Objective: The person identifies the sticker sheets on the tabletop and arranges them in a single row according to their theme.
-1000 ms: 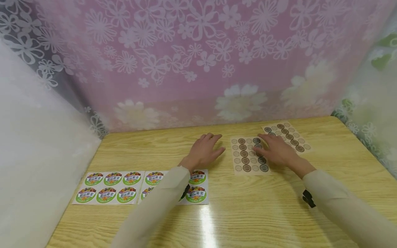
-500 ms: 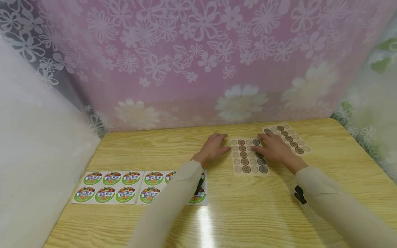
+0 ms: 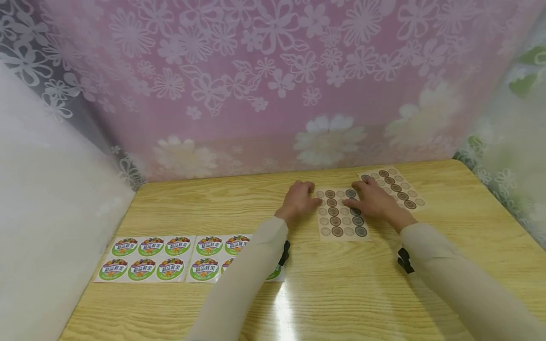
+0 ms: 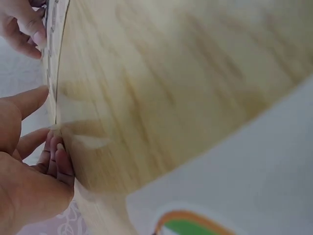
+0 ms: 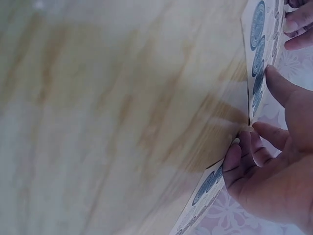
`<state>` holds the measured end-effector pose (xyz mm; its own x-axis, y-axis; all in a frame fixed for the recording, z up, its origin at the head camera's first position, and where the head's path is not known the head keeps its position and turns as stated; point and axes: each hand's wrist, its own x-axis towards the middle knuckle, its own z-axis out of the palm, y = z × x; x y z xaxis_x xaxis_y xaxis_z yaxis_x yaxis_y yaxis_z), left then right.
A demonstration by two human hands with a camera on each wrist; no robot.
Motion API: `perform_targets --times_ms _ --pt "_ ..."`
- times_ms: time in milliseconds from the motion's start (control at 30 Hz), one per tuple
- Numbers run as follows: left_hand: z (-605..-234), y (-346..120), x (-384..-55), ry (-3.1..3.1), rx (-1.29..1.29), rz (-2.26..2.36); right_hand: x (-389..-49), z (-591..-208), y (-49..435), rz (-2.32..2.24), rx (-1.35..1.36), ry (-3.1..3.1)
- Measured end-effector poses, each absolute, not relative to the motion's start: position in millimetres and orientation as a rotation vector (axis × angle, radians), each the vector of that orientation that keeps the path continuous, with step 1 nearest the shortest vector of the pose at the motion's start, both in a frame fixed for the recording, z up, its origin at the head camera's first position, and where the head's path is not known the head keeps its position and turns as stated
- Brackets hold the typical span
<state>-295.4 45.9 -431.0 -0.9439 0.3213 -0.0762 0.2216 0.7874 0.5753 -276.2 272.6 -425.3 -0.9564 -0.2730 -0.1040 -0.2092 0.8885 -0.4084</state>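
Observation:
A beige sheet of round stamp-style stickers (image 3: 341, 220) lies on the wooden table, a hand on each side. My left hand (image 3: 297, 201) is at its left edge, thumb and index fingertips right by the border and the other fingers bent. On the opposite side, my right hand (image 3: 372, 201) covers the upper right corner. Its thumb rests over the stickers, and its index fingertip is by the edge in the right wrist view. Thumb and index stay apart on both hands. A second beige sticker sheet (image 3: 403, 192) lies slanted behind the right hand, partly hidden.
Two white sheets of round fruit labels lie side by side at left: the outer label sheet (image 3: 142, 258) shows fully, the inner label sheet (image 3: 209, 258) is partly under my left sleeve (image 3: 251, 267). A pink floral curtain (image 3: 256, 118) hangs along the table's (image 3: 341, 293) back edge.
My left hand has moved right, up to the left edge of the beige sheet, and its fingers have bent more. My right hand has barely shifted. The sheets lie as before.

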Motion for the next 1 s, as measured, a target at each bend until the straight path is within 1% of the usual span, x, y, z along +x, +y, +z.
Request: perform_targets --times_ms 200,333,667,1000 --pt "-429.1 43.8 -298.9 2.765 0.356 0.987 -279.9 -418.7 270.3 -0.648 -0.348 2.866" --pt "-428.2 43.8 -300.9 2.717 0.355 1.042 -282.3 -415.7 271.0 -0.712 -0.323 2.826" --pt "-431.7 43.0 -304.5 2.685 0.372 1.024 -284.1 -416.7 268.4 -0.798 -0.262 2.785" --pt "-432.6 44.3 -304.5 2.673 0.385 1.01 -284.8 -417.2 267.2 -0.799 -0.283 2.787"
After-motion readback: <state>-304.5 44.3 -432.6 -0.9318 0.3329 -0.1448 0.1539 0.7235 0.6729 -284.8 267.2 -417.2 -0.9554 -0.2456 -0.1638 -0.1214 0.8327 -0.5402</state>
